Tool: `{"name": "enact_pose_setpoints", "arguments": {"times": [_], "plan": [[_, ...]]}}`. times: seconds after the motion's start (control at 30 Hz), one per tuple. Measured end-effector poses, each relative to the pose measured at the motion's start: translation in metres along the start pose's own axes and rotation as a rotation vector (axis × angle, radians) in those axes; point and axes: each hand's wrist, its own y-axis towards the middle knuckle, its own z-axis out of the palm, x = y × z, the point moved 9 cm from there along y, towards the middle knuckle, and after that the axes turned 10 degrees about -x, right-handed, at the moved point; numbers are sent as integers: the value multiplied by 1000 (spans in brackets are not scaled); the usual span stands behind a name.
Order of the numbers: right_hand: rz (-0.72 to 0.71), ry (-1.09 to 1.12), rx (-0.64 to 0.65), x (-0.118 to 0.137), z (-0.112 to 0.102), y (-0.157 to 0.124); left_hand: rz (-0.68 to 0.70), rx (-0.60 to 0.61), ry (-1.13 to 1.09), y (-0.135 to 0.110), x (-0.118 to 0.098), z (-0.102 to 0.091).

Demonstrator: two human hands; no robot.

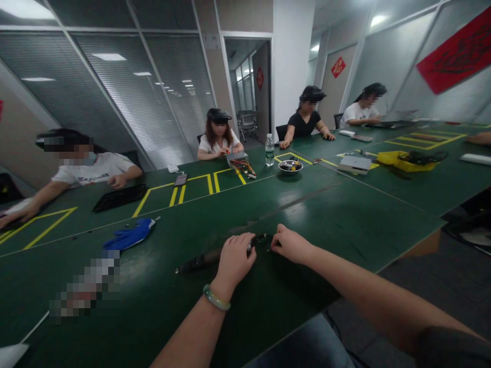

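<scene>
My left hand (237, 258), with a green bangle at its wrist, is low over the table, its fingers curled round part of a thin black cable (262, 238). Across a small gap, my right hand (290, 244) pinches the same cable between thumb and fingertips. The cable arches between both hands; its ends are too small to make out. Left of my left hand lies a dark, pen-shaped tool that looks like an electric screwdriver (197, 262), partly hidden behind the hand. Farther left rests a blue glove (130, 235).
The green table (153, 327) carries a blurred-out item (86, 286) at left. Beyond are a metal bowl (290, 167) of small parts, a water bottle (269, 151), a metal box with wires (241, 162) and a yellow tray (408, 160). Several people sit opposite.
</scene>
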Motion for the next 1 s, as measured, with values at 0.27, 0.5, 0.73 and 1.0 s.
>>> {"name": "enact_pose_setpoints", "arguments": {"times": [0.27, 0.5, 0.73, 1.0], "plan": [[298, 612, 251, 5, 50, 16, 22, 52, 37, 3, 3, 6], [136, 650, -84, 4, 36, 35, 14, 4, 175, 4, -4, 13], [85, 534, -220, -10, 18, 29, -53, 29, 149, 5, -1, 20], [35, 154, -219, -9, 13, 29, -69, 37, 86, 5, 5, 19]]}}
